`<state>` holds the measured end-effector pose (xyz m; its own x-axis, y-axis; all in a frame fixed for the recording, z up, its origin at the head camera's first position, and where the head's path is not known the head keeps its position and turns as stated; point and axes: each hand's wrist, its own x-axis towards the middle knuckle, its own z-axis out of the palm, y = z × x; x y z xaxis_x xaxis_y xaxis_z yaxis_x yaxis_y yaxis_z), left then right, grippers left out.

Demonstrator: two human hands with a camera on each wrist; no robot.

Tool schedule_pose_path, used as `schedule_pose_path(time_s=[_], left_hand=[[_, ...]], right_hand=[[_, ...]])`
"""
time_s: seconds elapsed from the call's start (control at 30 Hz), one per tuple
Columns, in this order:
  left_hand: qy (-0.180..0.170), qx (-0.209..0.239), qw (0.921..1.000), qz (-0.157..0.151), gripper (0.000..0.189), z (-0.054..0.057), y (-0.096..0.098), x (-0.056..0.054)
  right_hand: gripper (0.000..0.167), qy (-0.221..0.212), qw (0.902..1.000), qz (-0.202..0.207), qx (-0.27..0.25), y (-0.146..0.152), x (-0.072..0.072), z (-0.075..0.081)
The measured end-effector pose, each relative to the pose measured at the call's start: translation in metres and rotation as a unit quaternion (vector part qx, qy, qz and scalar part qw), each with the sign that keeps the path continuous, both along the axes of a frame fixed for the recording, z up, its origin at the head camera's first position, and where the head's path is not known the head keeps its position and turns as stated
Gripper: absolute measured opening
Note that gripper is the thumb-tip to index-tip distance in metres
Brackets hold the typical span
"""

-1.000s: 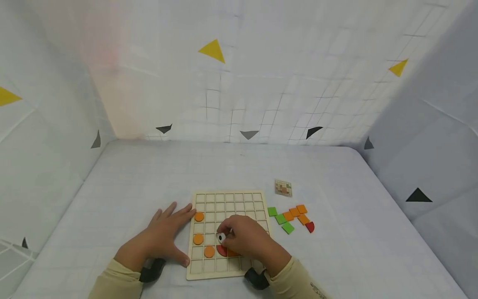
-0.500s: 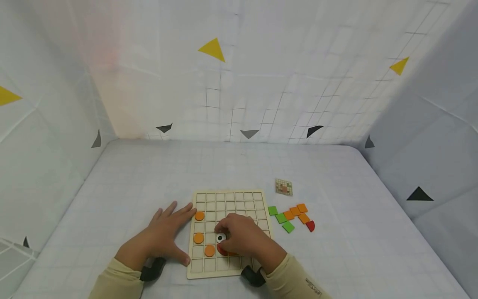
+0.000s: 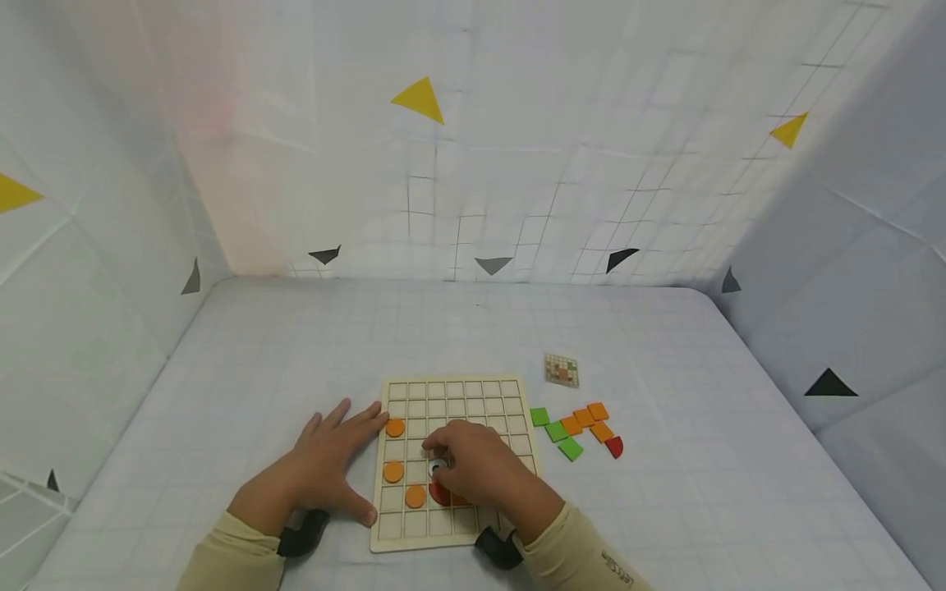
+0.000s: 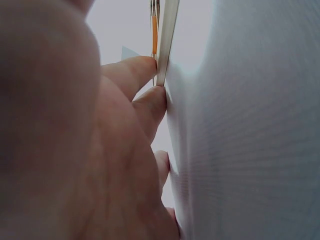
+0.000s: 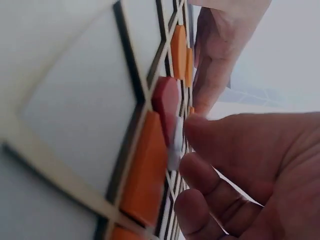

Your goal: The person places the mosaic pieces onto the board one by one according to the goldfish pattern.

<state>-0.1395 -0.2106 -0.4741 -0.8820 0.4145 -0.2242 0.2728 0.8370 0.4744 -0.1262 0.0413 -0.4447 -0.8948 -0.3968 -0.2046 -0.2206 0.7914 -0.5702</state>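
A white round eye tile with a black pupil lies flat in a cell of the wooden grid board. My right hand is over it, the thumb pressing at the tile; in the right wrist view the fingertips stand slightly apart from the white tile. A red quarter-round tile and an orange tile sit beside it, partly hidden by my hand in the head view. My left hand has its fingers spread, with fingertips and thumb against the board's left edge.
Orange round tiles sit in the board's left columns. Right of the board lie several loose green tiles, orange tiles and a red quarter-round. A small pattern card lies behind them. White cloth walls enclose the table.
The eye tile, tilted in my right hand's pinch a second ago, now lies flat in its cell. The right thumb has shifted onto it and the index finger has lifted off. My left hand stays put.
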Motion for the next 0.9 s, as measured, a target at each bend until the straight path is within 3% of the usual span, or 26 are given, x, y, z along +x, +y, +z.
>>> schedule_pose_path(time_s=[0.17,0.33,0.53,0.67,0.9], left_hand=[[0.000,-0.007,1.0000,0.004,0.137,-0.002,0.003,0.000],[0.001,-0.015,0.9999,0.008,0.139,0.000,0.004,0.000],[-0.003,-0.016,0.9998,0.007,0.138,0.001,0.004,0.001],[0.001,-0.021,0.9998,0.005,0.138,0.002,0.003,0.002],[0.002,-0.020,0.9998,0.006,0.138,0.003,0.005,0.003]], right_hand=[[0.032,0.000,0.9982,-0.037,-0.048,0.021,0.003,0.008],[0.033,0.034,0.9939,-0.079,-0.069,0.051,0.007,0.013],[0.032,0.063,0.9798,-0.167,-0.091,0.089,0.012,0.013],[0.035,0.065,0.9704,-0.215,-0.089,0.113,0.014,0.011],[0.041,0.057,0.9575,-0.280,-0.040,0.143,0.015,0.004]])
